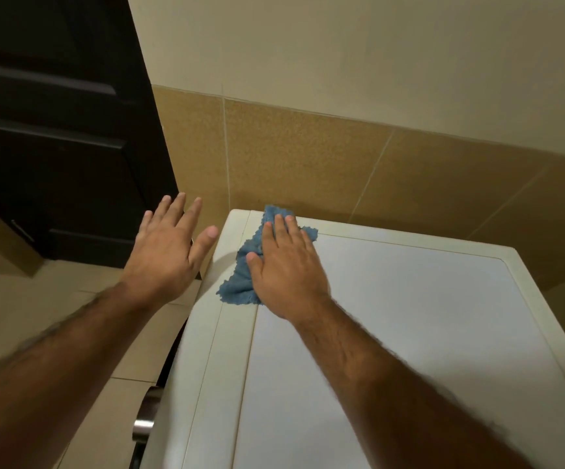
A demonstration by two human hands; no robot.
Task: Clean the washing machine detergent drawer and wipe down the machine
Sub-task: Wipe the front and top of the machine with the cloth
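A blue cloth [240,282] is pressed flat on the machine [392,316] by the right hand [287,272], fingers straight. The left hand [169,252] is held open, empty, at nine o'clock; a dark door [54,130] is seen at ten.

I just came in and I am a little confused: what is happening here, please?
A person is wiping the top of a white washing machine. The right hand presses a blue cloth flat near the back left corner, close to the tiled wall. The left hand hovers open beside the machine, holding nothing.
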